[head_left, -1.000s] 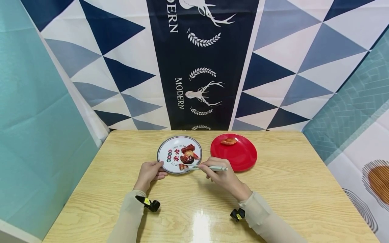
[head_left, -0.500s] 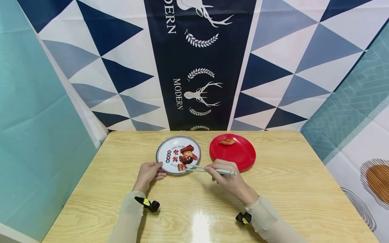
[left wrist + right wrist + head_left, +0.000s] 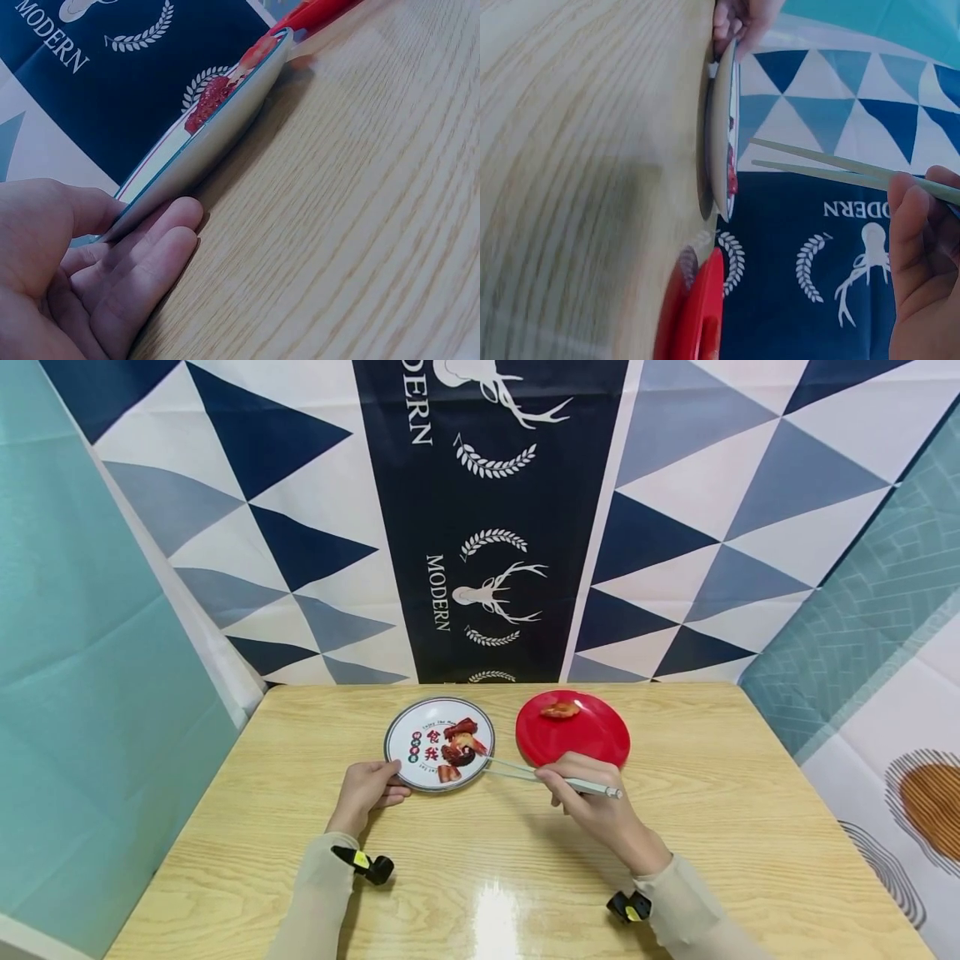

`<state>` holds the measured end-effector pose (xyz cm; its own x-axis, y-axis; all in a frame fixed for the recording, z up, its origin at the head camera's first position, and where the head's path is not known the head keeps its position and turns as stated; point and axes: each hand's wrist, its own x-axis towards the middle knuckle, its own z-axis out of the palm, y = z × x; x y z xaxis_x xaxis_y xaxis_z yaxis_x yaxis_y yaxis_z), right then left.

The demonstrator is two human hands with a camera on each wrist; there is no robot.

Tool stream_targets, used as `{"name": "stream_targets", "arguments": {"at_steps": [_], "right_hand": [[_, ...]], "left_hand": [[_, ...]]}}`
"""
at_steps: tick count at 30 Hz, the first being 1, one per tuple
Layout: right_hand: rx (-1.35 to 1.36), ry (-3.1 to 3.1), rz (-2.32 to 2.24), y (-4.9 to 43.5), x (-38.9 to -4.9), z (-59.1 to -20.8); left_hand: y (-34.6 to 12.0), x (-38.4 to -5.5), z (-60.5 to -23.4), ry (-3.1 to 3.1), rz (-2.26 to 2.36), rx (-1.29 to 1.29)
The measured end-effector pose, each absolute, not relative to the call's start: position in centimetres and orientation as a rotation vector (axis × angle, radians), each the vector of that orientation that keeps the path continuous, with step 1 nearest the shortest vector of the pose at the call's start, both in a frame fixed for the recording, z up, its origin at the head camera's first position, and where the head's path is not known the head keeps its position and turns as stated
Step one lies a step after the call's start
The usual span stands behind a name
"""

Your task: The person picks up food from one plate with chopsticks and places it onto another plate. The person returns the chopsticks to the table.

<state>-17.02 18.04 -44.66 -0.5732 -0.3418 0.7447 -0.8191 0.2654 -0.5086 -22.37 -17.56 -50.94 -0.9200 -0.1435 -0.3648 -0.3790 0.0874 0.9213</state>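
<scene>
My left hand grips the left rim of a white plate with a dark-ringed edge and red lettering. In the left wrist view its thumb lies over the rim and the fingers sit underneath. On the plate's right side lie several pieces of food, including a dark round one, a shrimp-like piece and a streaky pork-belly-like slice near the front rim. My right hand holds a pair of pale green chopsticks. Their tips are slightly apart, with nothing between them, near the plate's right rim.
A red plate stands just to the right, partly covered by the right hand in the head view. One browned, wing-like piece of food lies near its back edge. Behind the wooden table hangs a patterned cloth.
The pork-belly-like slice, earlier between the chopstick tips, now lies on the white plate. The right hand and chopsticks have drawn back to the right. The left hand stays at the rim.
</scene>
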Motion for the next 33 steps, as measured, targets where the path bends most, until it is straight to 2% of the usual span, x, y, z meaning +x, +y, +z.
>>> {"name": "stream_targets", "arguments": {"at_steps": [17,22,33], "right_hand": [[0.997,-1.976,1.215,21.3,-15.8,-43.7],[0.905,-2.051,1.174,22.5,-14.9,-43.3],[0.847,-1.998,1.183,24.1,-14.3,-43.7]], "left_hand": [[-17.3,-22.3,-51.0,2.178,1.93,-0.554],[-17.4,-22.2,-51.0,2.178,1.932,-0.557],[-17.6,-22.2,-50.9,2.171,1.95,-0.535]]}}
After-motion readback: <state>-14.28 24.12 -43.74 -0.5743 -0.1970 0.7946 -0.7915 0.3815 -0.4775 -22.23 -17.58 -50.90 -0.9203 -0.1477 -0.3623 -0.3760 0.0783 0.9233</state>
